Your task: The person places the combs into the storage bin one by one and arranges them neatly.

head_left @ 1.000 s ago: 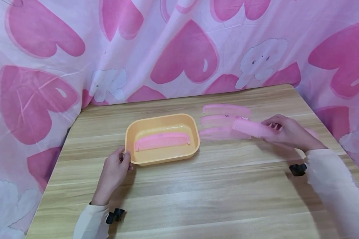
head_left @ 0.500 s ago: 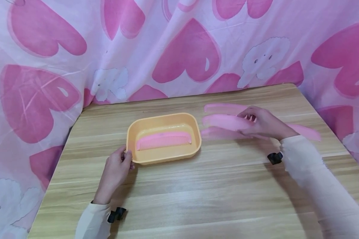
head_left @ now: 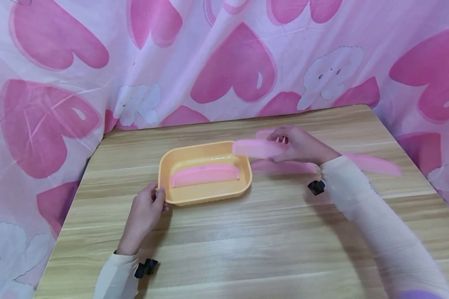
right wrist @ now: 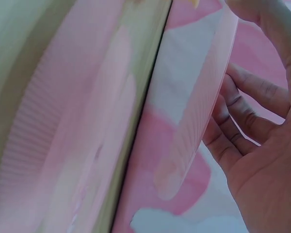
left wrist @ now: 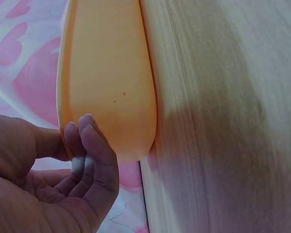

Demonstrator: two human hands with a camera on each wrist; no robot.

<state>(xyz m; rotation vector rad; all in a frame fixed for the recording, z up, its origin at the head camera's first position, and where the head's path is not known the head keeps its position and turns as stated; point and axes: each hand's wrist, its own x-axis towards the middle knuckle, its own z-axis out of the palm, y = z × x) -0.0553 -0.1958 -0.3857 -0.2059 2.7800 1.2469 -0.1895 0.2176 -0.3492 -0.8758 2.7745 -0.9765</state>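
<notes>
A yellow plastic basin (head_left: 203, 198) stands on the table, with a pink comb (head_left: 205, 174) lying inside it. My left hand (head_left: 144, 214) pinches the basin's rim at its near left corner; in the left wrist view, thumb and fingers (left wrist: 99, 145) meet at the rim. My right hand (head_left: 303, 146) grips another pink comb (head_left: 254, 148), raised with its free end over the basin's far right corner. In the right wrist view, the held comb (right wrist: 203, 107) shows its teeth, though part is out of frame. My right hand partly covers the comb lying farthest back (head_left: 262, 133).
A pink comb (head_left: 284, 167) lies right of the basin, beneath my right hand. Farther right is a comb-like pink piece (head_left: 378, 163), partly behind my right forearm. The wooden table (head_left: 224, 249) meets a pink heart-patterned curtain (head_left: 232, 62) at the back.
My right hand has carried the held comb leftwards, from the table's right side to the basin's right rim. The left hand keeps its grip on the basin.
</notes>
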